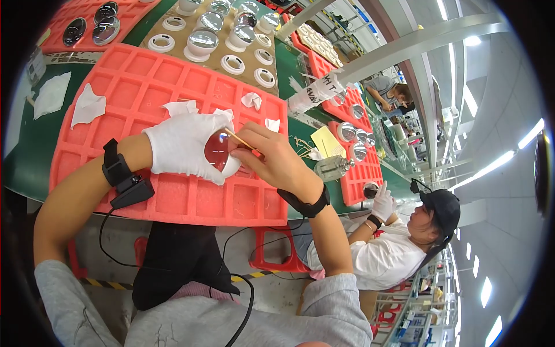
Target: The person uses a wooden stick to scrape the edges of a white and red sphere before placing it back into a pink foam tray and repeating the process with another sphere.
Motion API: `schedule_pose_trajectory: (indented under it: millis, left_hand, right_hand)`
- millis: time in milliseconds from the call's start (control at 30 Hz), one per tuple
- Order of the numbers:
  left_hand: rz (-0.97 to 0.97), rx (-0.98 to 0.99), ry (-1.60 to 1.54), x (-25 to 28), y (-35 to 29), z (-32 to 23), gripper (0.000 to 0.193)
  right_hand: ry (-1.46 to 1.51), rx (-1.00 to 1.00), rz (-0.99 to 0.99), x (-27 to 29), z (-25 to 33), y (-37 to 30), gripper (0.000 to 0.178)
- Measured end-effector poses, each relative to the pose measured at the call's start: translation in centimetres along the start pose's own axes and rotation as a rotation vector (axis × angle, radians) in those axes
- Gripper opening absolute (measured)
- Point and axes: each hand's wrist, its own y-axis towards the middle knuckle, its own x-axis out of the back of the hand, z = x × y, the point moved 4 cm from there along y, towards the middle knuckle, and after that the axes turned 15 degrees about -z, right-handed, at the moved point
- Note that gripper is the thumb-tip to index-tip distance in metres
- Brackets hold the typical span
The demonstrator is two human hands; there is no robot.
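Note:
My left hand (184,144), in a white glove, is closed around a round glossy lens (217,151) that looks red through its face. Bare-fingered, my right hand (272,155) pinches a thin wooden stick (238,139), its far end at the upper edge of the lens. Whether the tip touches the glass is too small to tell. Both hands are above a pink foam tray (202,202) of square compartments. Crumpled white cloths (89,106) lie on the tray, and another white wipe (252,100) sits near its far right corner.
Beyond the tray, a brown board (191,65) carries white rings (233,64) and glass domes (203,40). A clear bottle (333,168) and yellow paper (328,142) stand right of my hands. A co-worker (393,248) sits at the right, beside another pink tray (361,184).

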Motion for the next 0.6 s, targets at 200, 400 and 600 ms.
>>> schedule_pose_trajectory:
  millis: [200, 400, 600]
  left_hand:
    - [0.002, 0.034, 0.011, -0.3, -0.1, -0.3, 0.071]
    - [-0.030, 0.002, 0.014, -0.3, -0.3, -0.1, 0.071]
    - [-0.030, -0.004, 0.016, -0.4, -0.2, -0.8, 0.071]
  right_hand:
    - [0.022, -0.020, -0.076, -0.3, -0.2, -0.8, 0.015]
    - [-0.005, 0.123, -0.140, -0.8, -0.3, -1.1, 0.019]
    - [-0.045, 0.093, -0.145, -0.6, -0.1, -2.3, 0.023]
